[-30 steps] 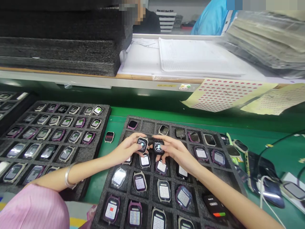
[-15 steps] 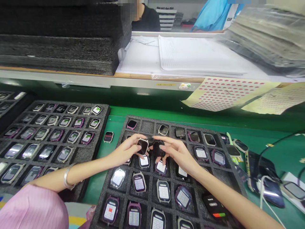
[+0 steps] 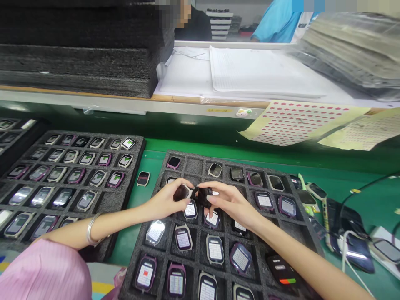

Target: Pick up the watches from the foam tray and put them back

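My left hand [image 3: 164, 202] and right hand [image 3: 233, 203] now sit slightly nearer and lower over the foam tray [image 3: 194, 166] than one second ago. The pale-rimmed watch [image 3: 182, 193] in my left fingers, lit with a round graphic a second ago and dark half a second ago, is now turned so its face slants left, only its rim edge bright. The black watch [image 3: 204, 196] in my right fingers, likewise lit and then dark, is now rolled away from the camera, its screen no longer visible. The two watches have come closer together.
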Tool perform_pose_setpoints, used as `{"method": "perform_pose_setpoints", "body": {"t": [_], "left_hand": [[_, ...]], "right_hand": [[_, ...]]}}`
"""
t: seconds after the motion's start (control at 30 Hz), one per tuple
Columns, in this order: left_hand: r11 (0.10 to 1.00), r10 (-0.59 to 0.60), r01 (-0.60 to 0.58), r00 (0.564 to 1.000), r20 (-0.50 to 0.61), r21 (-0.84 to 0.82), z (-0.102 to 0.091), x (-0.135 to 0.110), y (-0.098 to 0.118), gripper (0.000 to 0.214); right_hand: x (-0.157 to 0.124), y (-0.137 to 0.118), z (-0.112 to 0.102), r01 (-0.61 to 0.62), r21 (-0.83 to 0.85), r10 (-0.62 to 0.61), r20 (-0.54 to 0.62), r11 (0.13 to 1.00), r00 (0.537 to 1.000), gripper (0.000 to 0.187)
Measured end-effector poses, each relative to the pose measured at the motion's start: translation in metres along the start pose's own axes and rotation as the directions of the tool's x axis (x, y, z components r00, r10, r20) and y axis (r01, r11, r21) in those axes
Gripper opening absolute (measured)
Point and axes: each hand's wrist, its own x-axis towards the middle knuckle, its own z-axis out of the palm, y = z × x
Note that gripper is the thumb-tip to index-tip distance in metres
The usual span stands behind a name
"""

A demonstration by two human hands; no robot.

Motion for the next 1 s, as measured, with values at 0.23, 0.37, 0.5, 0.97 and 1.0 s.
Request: {"method": "perform_pose_setpoints", "body": {"t": [0.23,0.37,0.5,0.97,1.0], "left_hand": [[0.998,0.042,-0.041,0.999,-0.023,0.051,-0.001,-0.002,-0.002,0.035],[0.998,0.039,-0.038,0.999,-0.030,0.043,0.000,-0.001,-0.002,0.036],[0.996,0.026,-0.026,1.000,0.001,0.088,0.000,-0.002,0.003,0.032],[1.000,-0.012,0.013,1.000,-0.025,0.007,-0.001,-0.004,0.007,0.033],[1.000,-0.009,0.009,0.999,-0.031,0.003,-0.001,-0.003,0.008,0.032]], "right_hand": [[0.000,0.002,0.002,-0.009,-0.002,0.009,0.057,1.000,0.998,0.046],[0.000,0.004,0.001,-0.025,-0.018,0.026,0.043,1.000,0.999,0.042],[0.000,0.001,0.001,-0.042,-0.015,0.042,0.055,0.999,0.998,0.042],[-0.002,-0.006,0.006,-0.045,0.001,0.045,0.029,0.999,0.999,0.048],[-0.003,-0.006,0.006,-0.047,-0.002,0.047,0.032,0.999,0.998,0.048]]}}
